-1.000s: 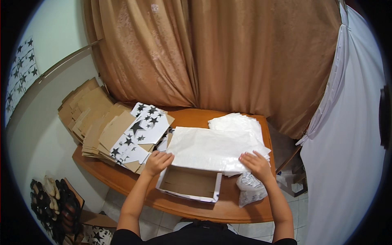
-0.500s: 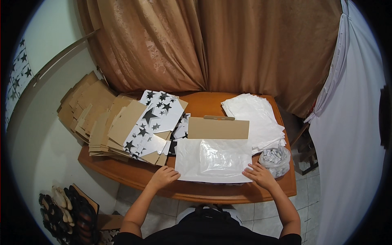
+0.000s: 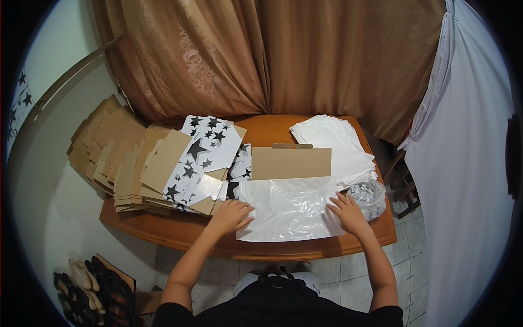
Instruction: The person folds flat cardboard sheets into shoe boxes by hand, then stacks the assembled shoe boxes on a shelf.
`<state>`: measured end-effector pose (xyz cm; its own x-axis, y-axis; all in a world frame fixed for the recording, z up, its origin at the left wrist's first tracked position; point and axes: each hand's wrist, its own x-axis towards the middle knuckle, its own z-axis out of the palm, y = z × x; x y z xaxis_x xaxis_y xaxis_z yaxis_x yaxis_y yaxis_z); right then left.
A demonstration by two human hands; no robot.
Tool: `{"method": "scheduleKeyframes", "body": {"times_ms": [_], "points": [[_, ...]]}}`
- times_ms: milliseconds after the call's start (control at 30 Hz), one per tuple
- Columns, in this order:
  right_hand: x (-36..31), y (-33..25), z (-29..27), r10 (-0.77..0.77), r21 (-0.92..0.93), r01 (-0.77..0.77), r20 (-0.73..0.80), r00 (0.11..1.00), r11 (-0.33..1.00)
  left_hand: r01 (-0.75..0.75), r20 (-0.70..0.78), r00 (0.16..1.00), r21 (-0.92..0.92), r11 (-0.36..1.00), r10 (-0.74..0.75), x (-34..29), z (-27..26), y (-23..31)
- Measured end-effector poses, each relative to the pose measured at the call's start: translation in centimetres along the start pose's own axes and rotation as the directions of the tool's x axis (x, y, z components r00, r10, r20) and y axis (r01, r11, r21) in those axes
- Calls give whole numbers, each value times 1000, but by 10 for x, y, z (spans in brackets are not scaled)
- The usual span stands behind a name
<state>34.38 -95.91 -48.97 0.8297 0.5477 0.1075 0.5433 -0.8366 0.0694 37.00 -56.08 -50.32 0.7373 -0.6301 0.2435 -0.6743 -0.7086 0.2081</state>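
Note:
A thin white sheet (image 3: 286, 218), wrinkled and glossy in the middle, lies in front of an upright brown cardboard box flap (image 3: 291, 163). It hangs over toward the table's front side, and whatever lies beneath it is hidden. My left hand (image 3: 231, 216) rests at the sheet's left edge, fingers stretched out and touching it. At the right edge, my right hand (image 3: 348, 213) lies with fingers spread on the sheet. Neither hand appears to grip anything.
Stacked flat cardboard boxes (image 3: 128, 158) and star-printed cardboard (image 3: 210, 147) cover the left of the wooden table (image 3: 261, 129). A pile of white sheets (image 3: 343, 147) and a clear bag of small silvery pieces (image 3: 366, 199) sit right. Shoes (image 3: 84, 283) stand lower left.
Both hands have moved farther onto the table, along the sheet's sides. The sheet's surface is more wrinkled, and the clear packet's outline no longer shows distinctly. The view has shifted slightly.

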Motion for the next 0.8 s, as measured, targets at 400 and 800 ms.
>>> {"method": "scheduleKeyframes", "body": {"times_ms": [400,800], "points": [[96,-46,121,-103,235,52,209,972,971,-94,363,932,259,961,-7,80,118,6],[108,-45,143,-141,162,61,541,829,985,6,663,685,411,911,-304,78,155,5]]}}
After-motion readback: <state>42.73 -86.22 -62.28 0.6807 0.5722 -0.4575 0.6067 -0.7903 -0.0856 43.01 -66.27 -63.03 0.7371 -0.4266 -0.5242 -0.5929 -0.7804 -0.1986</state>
